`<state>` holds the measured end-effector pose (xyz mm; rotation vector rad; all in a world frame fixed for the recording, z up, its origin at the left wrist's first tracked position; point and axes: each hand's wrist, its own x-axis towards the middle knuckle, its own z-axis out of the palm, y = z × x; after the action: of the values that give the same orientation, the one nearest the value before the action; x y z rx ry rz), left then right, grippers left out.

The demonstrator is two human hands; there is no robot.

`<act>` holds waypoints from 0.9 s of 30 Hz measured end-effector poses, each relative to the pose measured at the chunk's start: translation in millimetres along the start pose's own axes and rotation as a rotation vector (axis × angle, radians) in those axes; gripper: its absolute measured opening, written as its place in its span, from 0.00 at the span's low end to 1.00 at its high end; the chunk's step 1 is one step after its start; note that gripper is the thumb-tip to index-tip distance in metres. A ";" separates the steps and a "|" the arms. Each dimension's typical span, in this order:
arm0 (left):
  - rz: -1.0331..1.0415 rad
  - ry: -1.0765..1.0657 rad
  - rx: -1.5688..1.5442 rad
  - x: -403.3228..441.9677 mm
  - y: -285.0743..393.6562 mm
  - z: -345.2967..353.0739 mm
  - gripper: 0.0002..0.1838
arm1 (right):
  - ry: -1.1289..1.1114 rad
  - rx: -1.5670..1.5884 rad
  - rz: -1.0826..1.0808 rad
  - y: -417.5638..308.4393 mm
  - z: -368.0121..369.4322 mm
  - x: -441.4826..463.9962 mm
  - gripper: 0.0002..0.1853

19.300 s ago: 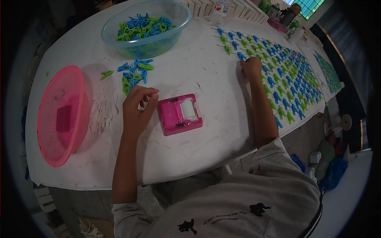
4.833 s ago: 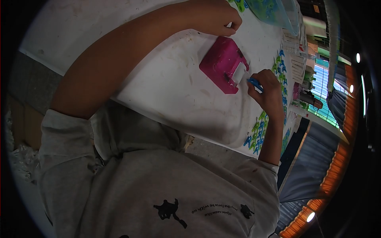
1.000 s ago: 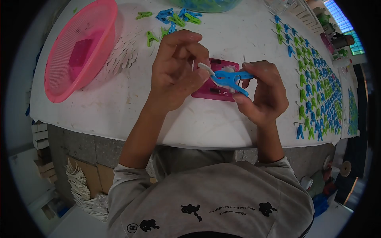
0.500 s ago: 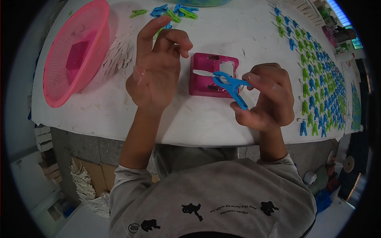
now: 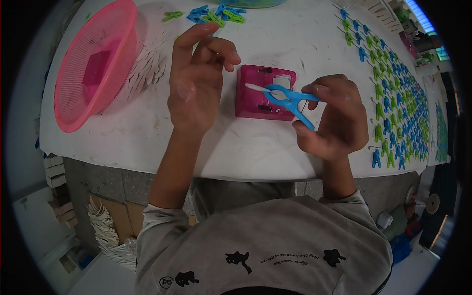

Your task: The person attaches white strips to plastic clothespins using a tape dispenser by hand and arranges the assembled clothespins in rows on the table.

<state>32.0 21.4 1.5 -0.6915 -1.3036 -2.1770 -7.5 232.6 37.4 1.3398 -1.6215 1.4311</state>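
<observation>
Shift: and the left hand [image 5: 196,93] has come away from the white strip [image 5: 255,87] it was touching a second ago, while the right hand [image 5: 339,117] has drifted a touch toward the right of the frame.
Blue clip: centre of the frame, up over the pink dispenser [image 5: 247,105], the strip sticking out leftward from its nose.
Right hand: thumb and finger pinching the clip's two handles, one each side.
Left hand: empty, fingers loosely curled, palm showing, apart from the strip.
Handle risk: that thumb sits right at a handle's tip, so a sideways slide could spin the clip loose.
Strip risk: squeeze those handles too hard and the nose could spread, dropping the strip; a shallow bite could let it tilt, though the bite's depth is too small to read.
Table [image 5: 246,155]: white, smudged and scuffed, running across the frame.
Upper left: pink basket [image 5: 131,22] tilted up, a spread of white strips [image 5: 146,69] just beside it.
Top: loose clips [image 5: 216,16] in blue and green below the edge of a tub [image 5: 250,5].
Right: clips in rows [image 5: 393,98], blue among green.
Room: grey floor [image 5: 101,177] below, cardboard [image 5: 125,216] lower left, bright window [image 5: 415,12] upper right.
</observation>
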 end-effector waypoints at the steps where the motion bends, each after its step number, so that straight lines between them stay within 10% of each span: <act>1: -0.020 -0.048 0.128 2.7 3.9 3.3 0.29 | -0.001 0.000 0.000 0.1 -0.2 -1.5 0.24; 8: 0.017 0.000 0.318 -0.8 1.6 9.6 0.43 | 0.009 -0.086 0.004 -2.0 3.3 -0.8 0.25; 22: 0.167 -0.054 0.282 0.7 -10.6 -5.7 0.29 | 0.031 -0.037 -0.006 0.0 2.4 -2.1 0.25; 27: 0.166 -0.105 0.379 3.8 -4.4 3.2 0.40 | 0.014 0.029 0.015 3.9 1.6 -1.5 0.25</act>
<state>26.9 25.5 2.5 -0.7362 -1.5947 -1.7174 -10.4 231.2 34.2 1.3340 -1.6109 1.4744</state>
